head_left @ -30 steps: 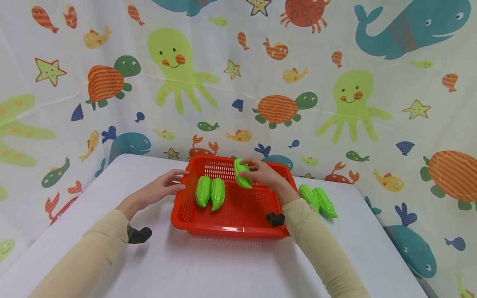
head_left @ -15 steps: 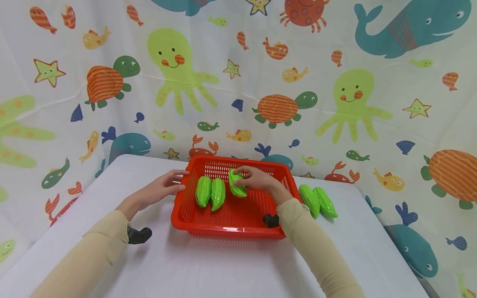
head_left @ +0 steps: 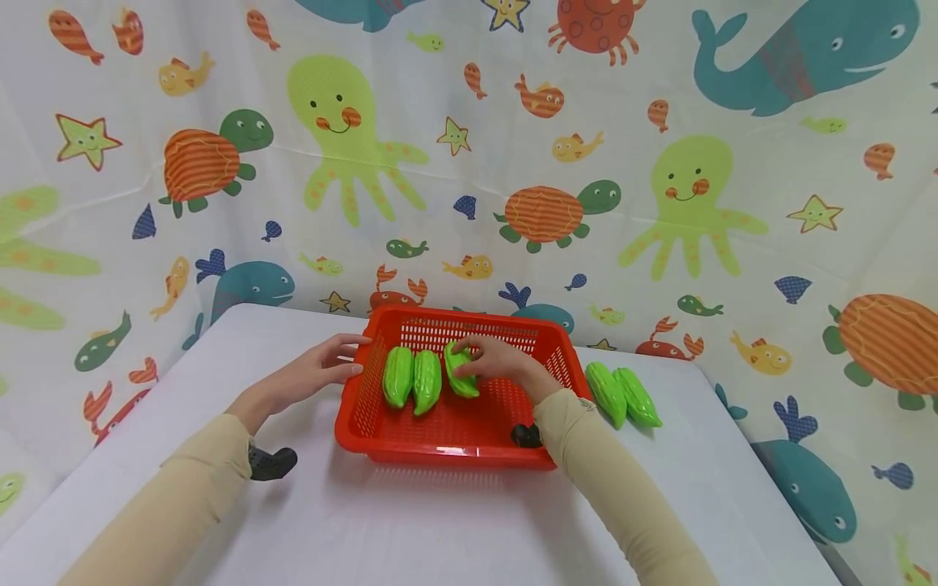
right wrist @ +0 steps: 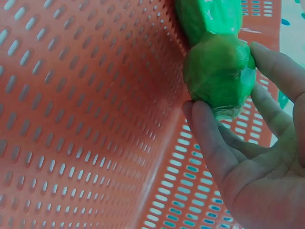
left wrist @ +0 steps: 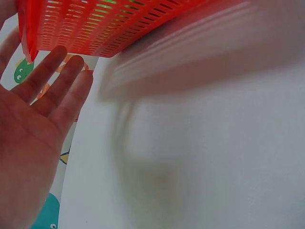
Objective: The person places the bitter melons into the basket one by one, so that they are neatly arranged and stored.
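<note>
A red plastic basket (head_left: pixel 469 457) with slotted walls stands on the table. Inside it on the left, two green bitter melons lie side by side, the left one (head_left: pixel 399 378) and the right one (head_left: pixel 427 382). My right hand (head_left: pixel 506 364) reaches into the basket and pinches a third bitter melon (head_left: pixel 458 370) between thumb and fingers, just right of that pair. The right wrist view shows the fingertips on the sides of this melon (right wrist: pixel 219 74). My left hand (head_left: pixel 322 364) rests its fairly straight fingers against the basket's left rim; its palm (left wrist: pixel 28 138) holds nothing.
Two more bitter melons, one nearer (head_left: pixel 607 393) and one farther right (head_left: pixel 638 398), lie on the white table (head_left: pixel 440 529) beside the basket's right side. A curtain (head_left: pixel 469 163) printed with sea animals hangs behind the table.
My right hand has moved left and lower into the basket with its bitter melon, toward the pair there. The left hand has stayed at the rim.
</note>
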Action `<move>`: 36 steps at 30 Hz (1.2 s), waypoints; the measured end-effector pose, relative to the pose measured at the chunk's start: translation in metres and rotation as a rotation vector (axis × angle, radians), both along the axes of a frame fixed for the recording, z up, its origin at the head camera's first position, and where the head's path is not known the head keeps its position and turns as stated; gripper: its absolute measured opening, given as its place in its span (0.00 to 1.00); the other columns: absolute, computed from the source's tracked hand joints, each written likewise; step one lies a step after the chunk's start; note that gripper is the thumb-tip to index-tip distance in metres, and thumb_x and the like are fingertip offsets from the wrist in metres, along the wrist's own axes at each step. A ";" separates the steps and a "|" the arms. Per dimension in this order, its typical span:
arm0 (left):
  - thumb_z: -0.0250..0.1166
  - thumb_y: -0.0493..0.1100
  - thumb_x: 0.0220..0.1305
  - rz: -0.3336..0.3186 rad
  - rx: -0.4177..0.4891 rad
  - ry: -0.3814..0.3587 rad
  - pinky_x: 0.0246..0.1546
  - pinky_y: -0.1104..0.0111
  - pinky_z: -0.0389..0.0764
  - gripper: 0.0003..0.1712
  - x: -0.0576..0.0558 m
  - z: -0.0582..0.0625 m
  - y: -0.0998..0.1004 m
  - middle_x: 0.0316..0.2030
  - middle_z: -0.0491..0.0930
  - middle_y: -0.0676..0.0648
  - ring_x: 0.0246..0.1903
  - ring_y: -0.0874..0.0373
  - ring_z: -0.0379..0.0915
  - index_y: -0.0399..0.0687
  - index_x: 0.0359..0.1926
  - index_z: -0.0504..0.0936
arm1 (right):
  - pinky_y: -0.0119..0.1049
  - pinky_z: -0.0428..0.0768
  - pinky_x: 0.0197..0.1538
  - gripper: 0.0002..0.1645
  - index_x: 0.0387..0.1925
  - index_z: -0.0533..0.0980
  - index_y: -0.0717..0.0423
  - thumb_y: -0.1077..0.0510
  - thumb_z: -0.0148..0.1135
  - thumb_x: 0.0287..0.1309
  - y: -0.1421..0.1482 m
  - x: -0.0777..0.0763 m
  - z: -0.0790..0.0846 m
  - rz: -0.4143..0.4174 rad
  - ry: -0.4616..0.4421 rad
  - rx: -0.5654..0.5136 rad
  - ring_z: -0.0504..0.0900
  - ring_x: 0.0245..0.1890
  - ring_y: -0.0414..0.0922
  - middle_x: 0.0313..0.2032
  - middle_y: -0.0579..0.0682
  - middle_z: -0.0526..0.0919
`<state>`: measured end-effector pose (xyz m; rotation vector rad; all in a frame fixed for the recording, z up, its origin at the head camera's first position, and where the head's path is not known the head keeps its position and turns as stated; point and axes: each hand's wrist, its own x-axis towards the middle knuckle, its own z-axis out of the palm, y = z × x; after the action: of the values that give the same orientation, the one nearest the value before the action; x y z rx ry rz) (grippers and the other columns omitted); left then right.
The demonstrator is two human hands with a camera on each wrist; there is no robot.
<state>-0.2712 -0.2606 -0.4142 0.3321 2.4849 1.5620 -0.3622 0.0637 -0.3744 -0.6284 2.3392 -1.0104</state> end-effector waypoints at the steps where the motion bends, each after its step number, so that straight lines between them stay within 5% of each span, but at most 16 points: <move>1: 0.60 0.57 0.67 0.000 0.001 0.000 0.57 0.45 0.73 0.39 0.000 0.000 0.000 0.67 0.63 0.38 0.64 0.38 0.62 0.56 0.73 0.56 | 0.47 0.80 0.53 0.25 0.58 0.74 0.56 0.57 0.68 0.59 0.000 0.000 -0.001 0.004 0.010 0.007 0.77 0.46 0.47 0.53 0.53 0.75; 36: 0.61 0.57 0.67 -0.005 0.014 0.005 0.56 0.46 0.75 0.39 0.002 0.001 0.001 0.66 0.64 0.38 0.63 0.39 0.64 0.55 0.72 0.57 | 0.46 0.79 0.55 0.27 0.59 0.73 0.55 0.58 0.69 0.58 -0.001 0.004 -0.004 0.014 -0.094 0.060 0.77 0.46 0.47 0.53 0.57 0.73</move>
<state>-0.2691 -0.2599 -0.4136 0.3444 2.4763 1.5789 -0.3587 0.0627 -0.3785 -0.5606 2.2710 -0.9394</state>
